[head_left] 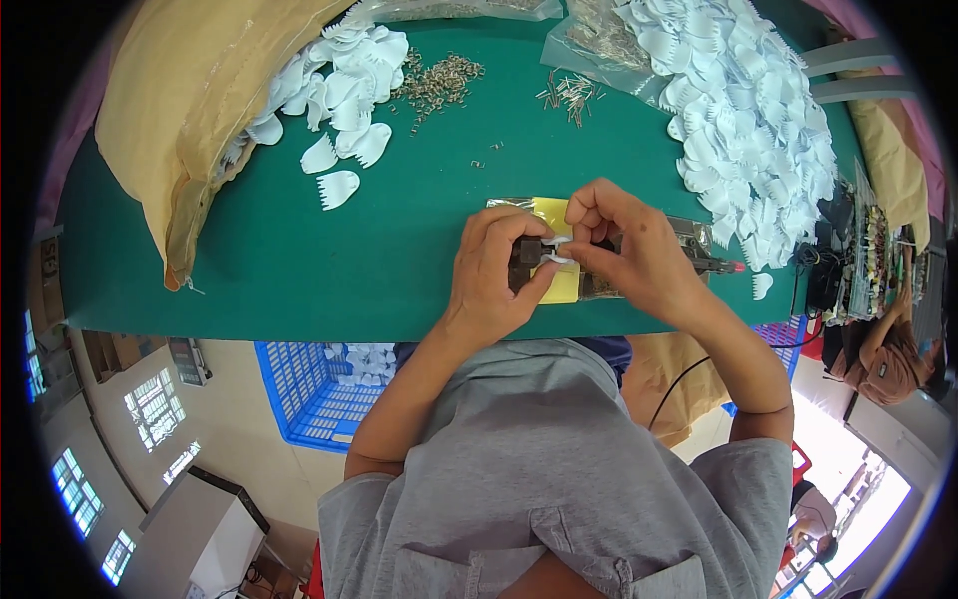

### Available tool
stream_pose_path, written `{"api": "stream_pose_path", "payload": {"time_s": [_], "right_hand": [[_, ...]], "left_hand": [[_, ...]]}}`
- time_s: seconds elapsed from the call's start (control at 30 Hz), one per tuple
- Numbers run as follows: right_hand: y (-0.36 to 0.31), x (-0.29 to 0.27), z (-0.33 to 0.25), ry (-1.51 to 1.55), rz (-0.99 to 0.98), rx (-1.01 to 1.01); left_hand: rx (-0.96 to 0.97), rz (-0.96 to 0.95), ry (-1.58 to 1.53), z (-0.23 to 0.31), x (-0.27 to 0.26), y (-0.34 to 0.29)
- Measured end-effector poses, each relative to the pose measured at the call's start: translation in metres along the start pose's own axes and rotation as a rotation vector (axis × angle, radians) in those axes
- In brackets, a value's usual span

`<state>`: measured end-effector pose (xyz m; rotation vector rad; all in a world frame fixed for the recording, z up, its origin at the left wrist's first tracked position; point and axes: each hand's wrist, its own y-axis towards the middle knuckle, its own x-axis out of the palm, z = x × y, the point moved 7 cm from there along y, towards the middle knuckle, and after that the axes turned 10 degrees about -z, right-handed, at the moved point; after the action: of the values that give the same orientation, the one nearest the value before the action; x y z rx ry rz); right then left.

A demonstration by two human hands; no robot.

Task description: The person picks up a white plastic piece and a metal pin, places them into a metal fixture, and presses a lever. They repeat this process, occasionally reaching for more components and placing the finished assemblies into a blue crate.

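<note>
My left hand (489,268) is closed around a small white plastic piece (557,259), apparently part of a hair claw clip, against a dark metal block (525,262). From the other side, my right hand (639,252) pinches at the same spot, its thumb tip touching or nearly touching the white piece. Whatever lies between the right fingertips is too small to make out. Beneath both hands is a yellow plate (565,290), part of a bench fixture that extends right to a lever with a red tip (736,267).
Toothed white clip halves lie in a big heap (743,110) at right and a smaller pile (349,85) spilling from a tan sack (215,90). Small metal springs (439,85) and pins (573,95) sit toward the back. Below the green table (379,230) stands a blue basket (304,404).
</note>
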<state>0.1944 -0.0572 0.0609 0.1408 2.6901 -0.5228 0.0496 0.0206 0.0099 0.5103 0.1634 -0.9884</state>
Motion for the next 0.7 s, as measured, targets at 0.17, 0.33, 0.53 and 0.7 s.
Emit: {"api": "stream_pose_path", "payload": {"time_s": [0.17,0.33,0.53,0.7], "right_hand": [[0.006,0.000,0.002,0.014,-0.106,0.089],[-0.017,-0.025,0.002,0.009,0.128,-0.137],[-0.145,-0.105,0.117,-0.236,0.726,0.184],[-0.157,-0.108,0.102,-0.908,0.552,0.005]], "left_hand": [[-0.064,-0.033,-0.035,0.002,-0.001,0.005],[0.017,-0.126,0.079,0.011,-0.004,0.020],[-0.060,-0.151,-0.064,0.005,0.001,0.025],[-0.032,-0.160,-0.055,0.005,-0.002,0.024]]}}
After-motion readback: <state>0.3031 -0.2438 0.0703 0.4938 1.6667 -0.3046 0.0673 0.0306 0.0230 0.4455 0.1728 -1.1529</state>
